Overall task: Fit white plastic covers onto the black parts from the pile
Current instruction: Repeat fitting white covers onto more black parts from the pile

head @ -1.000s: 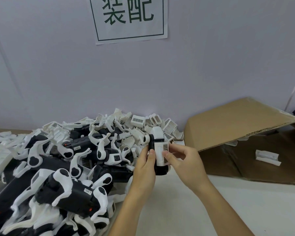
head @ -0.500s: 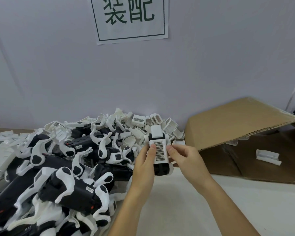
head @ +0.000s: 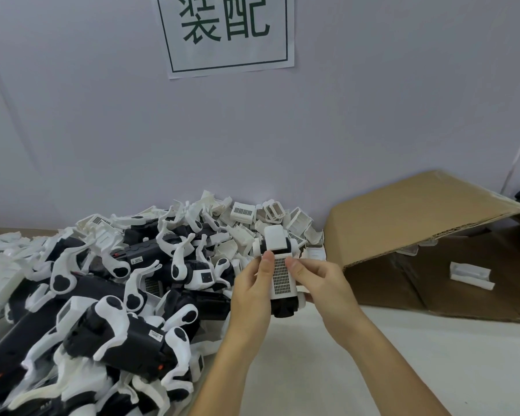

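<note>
White plastic, its perforated face turned up to the head camera, sat over the black part (head: pixel 284 307) held between a worker's two hands above the table (head: pixel 373 355), just beside the pile (head: pixel 117 295) of black parts and loose white covers. A second earlier the piece had shown its side, with a small barcode label facing the right hand; it had since been rotated so that the grille of the white cover (head: pixel 282 279) lay square to the view. The left hand (head: pixel 252 298) kept its grip on the left edge, thumb laid along the cover and fingers curled behind. The right hand (head: pixel 318 283) held the opposite edge, thumb tip pressed beside the grille, fingers wrapped underneath. Both thumbs had shifted onto the upper end of the cover.

The turn suggested the cover was already in place and being pressed home or checked; whether its clips had fully caught could not be told from this angle. A second white piece capped the far end of the part. To the right a cardboard box (head: pixel 418 223) lay on its side, one white piece (head: pixel 470 274) inside it. A sign (head: pixel 225 31) with green characters hung on the wall above.
</note>
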A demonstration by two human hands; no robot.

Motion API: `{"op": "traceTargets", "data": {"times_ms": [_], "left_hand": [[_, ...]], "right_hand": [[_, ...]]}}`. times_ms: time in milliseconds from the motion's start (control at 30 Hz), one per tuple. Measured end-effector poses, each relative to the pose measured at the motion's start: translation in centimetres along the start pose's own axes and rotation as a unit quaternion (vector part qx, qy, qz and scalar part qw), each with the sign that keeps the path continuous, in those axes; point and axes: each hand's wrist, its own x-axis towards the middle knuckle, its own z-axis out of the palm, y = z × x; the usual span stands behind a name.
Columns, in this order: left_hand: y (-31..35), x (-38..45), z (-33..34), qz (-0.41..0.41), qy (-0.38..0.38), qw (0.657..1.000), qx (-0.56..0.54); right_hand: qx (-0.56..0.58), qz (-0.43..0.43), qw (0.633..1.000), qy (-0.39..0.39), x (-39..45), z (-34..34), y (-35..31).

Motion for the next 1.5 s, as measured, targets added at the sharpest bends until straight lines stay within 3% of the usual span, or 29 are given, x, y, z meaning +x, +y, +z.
{"op": "traceTargets", "data": {"times_ms": [100, 300, 500, 600, 767, 933, 1033, 1200, 1400, 1500], "left_hand": [[0.2, -0.1, 0.0, 0.007, 0.001, 1.000, 0.001], [0.3, -0.3, 0.2, 0.023, 0.022, 0.999, 0.013], [0.1, 0.0, 0.4, -0.028, 0.038, 0.999, -0.024], [0.0, 0.0, 0.4, -0.014, 0.027, 1.000, 0.007], [-0.2, -0.1, 0.5, 0.005, 0.033, 0.999, 0.034], [-0.1, 0.1, 0.3, -0.059, 0.026, 0.996, -0.057], [-0.3, 0.2, 0.5, -0.029, 0.027, 0.999, -0.029], [-0.8, 0.3, 0.3, 0.010, 0.054, 0.998, 0.036], [-0.5, 0.7, -0.2, -0.060, 0.050, 0.996, -0.052], [-0.6, 0.7, -0.2, -0.038, 0.006, 0.997, -0.066]], "right_hand": [[0.021, 0.011, 1.000, 0.009, -0.1, 0.7, -0.2], [0.013, -0.027, 0.994, 0.102, 0.0, 1.5, 0.5], [0.020, 0.020, 0.997, 0.077, 0.0, 1.5, 0.6], [0.021, 0.024, 0.998, 0.059, 0.0, 1.2, 0.3], [-0.013, -0.010, 0.995, 0.097, 0.1, 1.1, 0.6], [-0.017, 0.011, 0.997, 0.079, 0.4, 0.9, 0.7], [0.013, 0.021, 0.999, 0.035, 0.6, 0.2, 0.5], [-0.028, -0.031, 0.999, 0.019, 0.3, -0.2, 0.6], [-0.040, -0.078, 0.996, 0.031, 0.3, 0.2, 0.3], [-0.063, -0.065, 0.996, 0.013, 0.4, 0.1, 0.3]]}}
